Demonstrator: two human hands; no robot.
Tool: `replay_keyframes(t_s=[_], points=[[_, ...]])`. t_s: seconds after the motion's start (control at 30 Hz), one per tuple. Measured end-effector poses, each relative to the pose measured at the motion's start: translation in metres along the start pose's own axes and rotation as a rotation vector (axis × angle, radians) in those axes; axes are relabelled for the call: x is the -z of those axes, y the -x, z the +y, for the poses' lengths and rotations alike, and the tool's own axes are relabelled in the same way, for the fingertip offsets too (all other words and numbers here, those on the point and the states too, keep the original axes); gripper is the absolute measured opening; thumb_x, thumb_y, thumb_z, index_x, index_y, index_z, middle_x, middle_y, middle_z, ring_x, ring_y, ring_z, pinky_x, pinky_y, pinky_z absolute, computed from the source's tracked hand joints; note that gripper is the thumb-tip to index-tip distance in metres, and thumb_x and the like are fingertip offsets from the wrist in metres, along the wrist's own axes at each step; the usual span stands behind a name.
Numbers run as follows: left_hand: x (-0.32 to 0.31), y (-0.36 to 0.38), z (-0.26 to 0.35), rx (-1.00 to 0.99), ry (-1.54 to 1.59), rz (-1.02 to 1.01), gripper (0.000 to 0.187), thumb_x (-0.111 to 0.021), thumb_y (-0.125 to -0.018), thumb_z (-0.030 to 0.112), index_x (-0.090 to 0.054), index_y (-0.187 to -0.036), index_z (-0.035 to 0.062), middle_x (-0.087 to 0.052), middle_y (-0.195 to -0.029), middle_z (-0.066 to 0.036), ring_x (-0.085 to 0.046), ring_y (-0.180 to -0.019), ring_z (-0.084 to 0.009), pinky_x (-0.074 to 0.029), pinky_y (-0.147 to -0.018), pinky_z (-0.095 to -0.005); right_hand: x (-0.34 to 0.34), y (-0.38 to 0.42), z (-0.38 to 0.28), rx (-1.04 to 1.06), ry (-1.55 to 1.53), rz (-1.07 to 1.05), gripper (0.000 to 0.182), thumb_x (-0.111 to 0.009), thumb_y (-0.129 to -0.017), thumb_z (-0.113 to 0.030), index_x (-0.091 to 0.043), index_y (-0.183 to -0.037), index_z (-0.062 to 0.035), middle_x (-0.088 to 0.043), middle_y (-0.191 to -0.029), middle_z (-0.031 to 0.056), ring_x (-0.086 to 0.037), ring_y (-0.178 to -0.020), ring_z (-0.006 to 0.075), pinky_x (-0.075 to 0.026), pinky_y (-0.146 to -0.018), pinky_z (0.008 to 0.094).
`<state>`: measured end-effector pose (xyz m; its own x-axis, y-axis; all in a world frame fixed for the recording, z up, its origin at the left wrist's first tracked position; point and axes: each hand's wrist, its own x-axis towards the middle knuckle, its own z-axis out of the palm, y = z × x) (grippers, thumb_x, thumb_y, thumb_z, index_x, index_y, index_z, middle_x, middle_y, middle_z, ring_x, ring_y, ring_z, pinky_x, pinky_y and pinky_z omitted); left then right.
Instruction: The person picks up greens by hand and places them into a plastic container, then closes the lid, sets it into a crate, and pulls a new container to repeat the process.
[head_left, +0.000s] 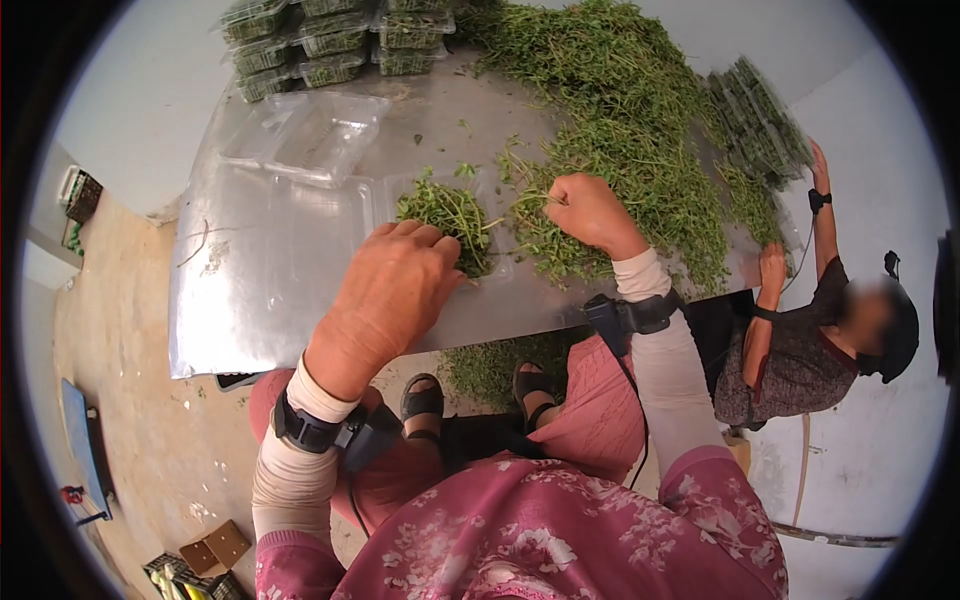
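My left hand [388, 290] is closed, its curled fingers on a bunch of leafy green herbs [450, 212] lying in a clear plastic clamshell box [493, 183]. Its fingertips are hidden among the stems. The box's lid [335, 225] lies open flat to the left. My right hand [596, 212] is bent into a pinch at the near-left edge of a big heap of the same herbs [640, 140], with thin stems showing at its fingers. Both wrists wear black straps over pale sleeves.
Filled clear boxes [335, 40] stand stacked at the back left of the metal table [255, 290]. Nearer lie unfilled boxes [325, 135]. At the right, a co-worker [800, 350] has one hand by another stack of filled boxes [757, 120] and the other at the table edge.
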<state>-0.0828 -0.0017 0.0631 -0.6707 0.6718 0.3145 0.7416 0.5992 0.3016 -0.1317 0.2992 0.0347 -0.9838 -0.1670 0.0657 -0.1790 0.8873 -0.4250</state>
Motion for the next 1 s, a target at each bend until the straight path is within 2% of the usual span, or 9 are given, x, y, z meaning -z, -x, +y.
replay_keyframes(t_s=[0.13, 0.23, 0.33, 0.43, 0.53, 0.63, 0.83, 0.93, 1.0], points=[[-0.001, 0.000, -0.001, 0.001, 0.010, 0.005, 0.017, -0.072, -0.081, 0.013, -0.063, -0.092, 0.0032, -0.066, -0.093, -0.011, -0.062, -0.096, -0.0315, -0.048, -0.089, -0.0411, 0.016, 0.003, 0.002, -0.007, -0.114, 0.022, 0.018, -0.068, -0.084, -0.014, -0.062, -0.077, 0.0010, -0.055, -0.063, 0.0045, -0.052, -0.059, 0.0137, -0.044, -0.055, 0.0334], [-0.001, 0.000, -0.001, 0.001, 0.004, 0.002, 0.017, -0.071, -0.081, 0.012, -0.063, -0.093, 0.0029, -0.066, -0.095, -0.012, -0.062, -0.097, -0.0316, -0.048, -0.089, -0.0410, 0.032, 0.004, -0.001, -0.102, -0.289, -0.064, 0.018, -0.067, -0.087, -0.016, -0.061, -0.079, -0.0011, -0.051, -0.064, -0.0021, -0.050, -0.058, 0.0077, -0.040, -0.052, 0.0275], [-0.001, 0.001, -0.001, 0.003, 0.004, -0.008, 0.018, -0.071, -0.081, 0.012, -0.064, -0.094, 0.0027, -0.067, -0.095, -0.012, -0.062, -0.098, -0.0318, -0.048, -0.089, -0.0409, 0.040, 0.010, -0.013, -0.186, -0.499, -0.090, 0.018, -0.067, -0.085, -0.016, -0.064, -0.083, 0.0010, -0.052, -0.064, -0.0008, -0.049, -0.059, 0.0086, -0.040, -0.052, 0.0290], [-0.001, 0.000, -0.001, 0.008, -0.002, -0.019, 0.018, -0.071, -0.081, 0.013, -0.064, -0.094, 0.0024, -0.067, -0.096, -0.012, -0.062, -0.098, -0.0321, -0.048, -0.089, -0.0410, 0.043, 0.010, -0.014, -0.181, -0.497, -0.120, 0.015, -0.065, -0.090, -0.016, -0.060, -0.083, -0.0036, -0.052, -0.067, -0.0042, -0.048, -0.058, 0.0039, -0.037, -0.051, 0.0224], [-0.001, 0.000, -0.001, 0.008, -0.002, -0.015, 0.019, -0.071, -0.081, 0.013, -0.064, -0.095, 0.0022, -0.067, -0.096, -0.012, -0.062, -0.098, -0.0321, -0.048, -0.089, -0.0411, 0.048, 0.012, -0.022, -0.208, -0.668, -0.120, 0.014, -0.064, -0.092, -0.015, -0.059, -0.084, -0.0044, -0.051, -0.069, -0.0045, -0.047, -0.057, 0.0041, -0.037, -0.051, 0.0222], [-0.001, 0.000, -0.002, 0.004, -0.006, -0.016, 0.019, -0.071, -0.082, 0.013, -0.065, -0.096, 0.0020, -0.067, -0.096, -0.012, -0.062, -0.098, -0.0320, -0.048, -0.089, -0.0410, 0.044, 0.010, -0.016, -0.179, -0.635, -0.093, 0.014, -0.064, -0.094, -0.015, -0.058, -0.085, -0.0054, -0.051, -0.071, -0.0052, -0.047, -0.058, 0.0036, -0.037, -0.052, 0.0216], [0.000, 0.000, -0.001, 0.002, 0.006, -0.010, 0.020, -0.072, -0.081, 0.013, -0.065, -0.096, 0.0019, -0.067, -0.096, -0.012, -0.062, -0.098, -0.0319, -0.048, -0.089, -0.0408, 0.046, 0.008, -0.015, -0.149, -0.778, -0.011, 0.016, -0.065, -0.093, -0.015, -0.059, -0.083, -0.0047, -0.051, -0.070, -0.0051, -0.047, -0.057, 0.0035, -0.038, -0.051, 0.0214], [-0.001, 0.000, -0.002, -0.001, 0.002, -0.017, 0.020, -0.072, -0.081, 0.012, -0.065, -0.097, 0.0018, -0.067, -0.096, -0.012, -0.062, -0.098, -0.0319, -0.048, -0.089, -0.0406, 0.051, 0.011, -0.022, -0.173, -1.039, 0.063, 0.014, -0.066, -0.094, -0.014, -0.058, -0.087, -0.0051, -0.050, -0.073, -0.0052, -0.048, -0.057, 0.0036, -0.038, -0.052, 0.0204], [0.000, 0.000, -0.001, -0.002, 0.004, -0.012, 0.021, -0.072, -0.081, 0.012, -0.065, -0.098, 0.0018, -0.067, -0.096, -0.012, -0.062, -0.098, -0.0320, -0.048, -0.089, -0.0407, 0.052, 0.011, -0.018, -0.178, -1.087, 0.050, 0.012, -0.066, -0.095, -0.014, -0.059, -0.090, -0.0051, -0.051, -0.076, -0.0050, -0.048, -0.058, 0.0036, -0.039, -0.052, 0.0200]])
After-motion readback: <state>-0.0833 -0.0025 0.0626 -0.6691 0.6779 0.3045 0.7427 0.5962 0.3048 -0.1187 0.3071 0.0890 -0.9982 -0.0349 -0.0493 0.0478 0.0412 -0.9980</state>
